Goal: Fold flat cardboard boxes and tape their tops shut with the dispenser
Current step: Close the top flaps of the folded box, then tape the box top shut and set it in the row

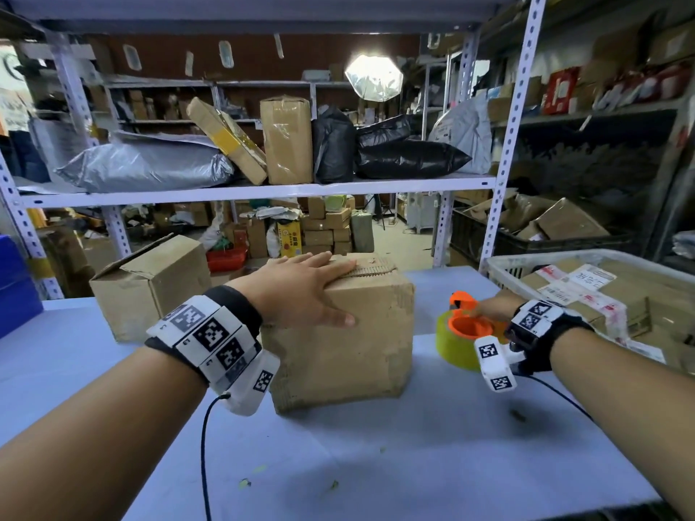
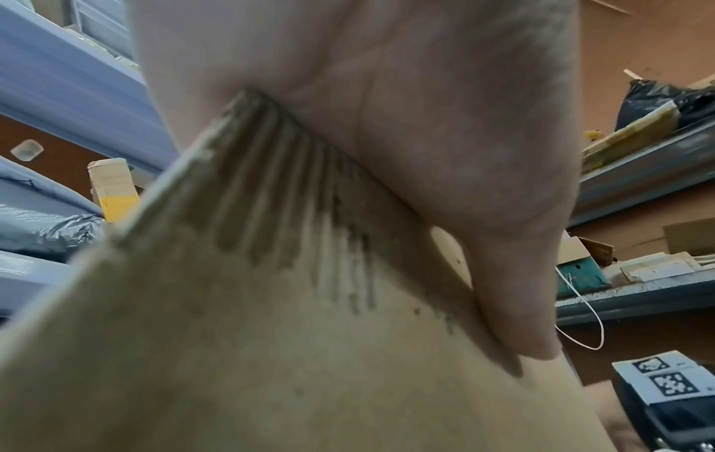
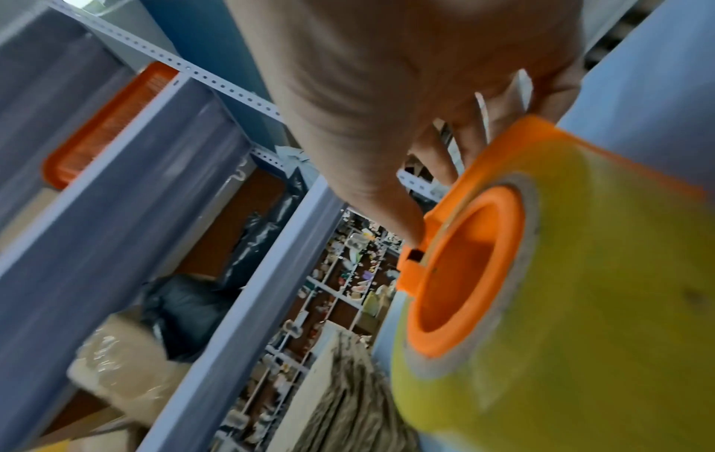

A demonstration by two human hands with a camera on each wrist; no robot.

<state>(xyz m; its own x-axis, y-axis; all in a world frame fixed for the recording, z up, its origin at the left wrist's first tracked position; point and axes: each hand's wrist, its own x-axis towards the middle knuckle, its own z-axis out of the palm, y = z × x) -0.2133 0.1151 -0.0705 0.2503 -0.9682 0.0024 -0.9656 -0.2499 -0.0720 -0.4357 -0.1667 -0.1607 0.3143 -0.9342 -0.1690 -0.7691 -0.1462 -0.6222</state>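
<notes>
A worn cardboard box (image 1: 349, 344) stands in the middle of the table with its top flaps down. My left hand (image 1: 301, 287) lies flat on its top, fingers straight, thumb against the front face. In the left wrist view the palm (image 2: 425, 137) presses the box's frayed top edge (image 2: 278, 195). To the right of the box, my right hand (image 1: 489, 308) grips the orange tape dispenser (image 1: 466, 321) with its yellowish roll (image 1: 457, 347) close to the table. The right wrist view shows fingers (image 3: 464, 137) curled round the dispenser's orange frame (image 3: 464, 260) and the roll (image 3: 580, 305).
A second, open cardboard box (image 1: 150, 283) stands at the back left of the light blue table (image 1: 376, 464). A white basket (image 1: 500, 267) with taped parcels sits at the right. A metal shelf (image 1: 263, 191) with parcels and bags rises behind the table.
</notes>
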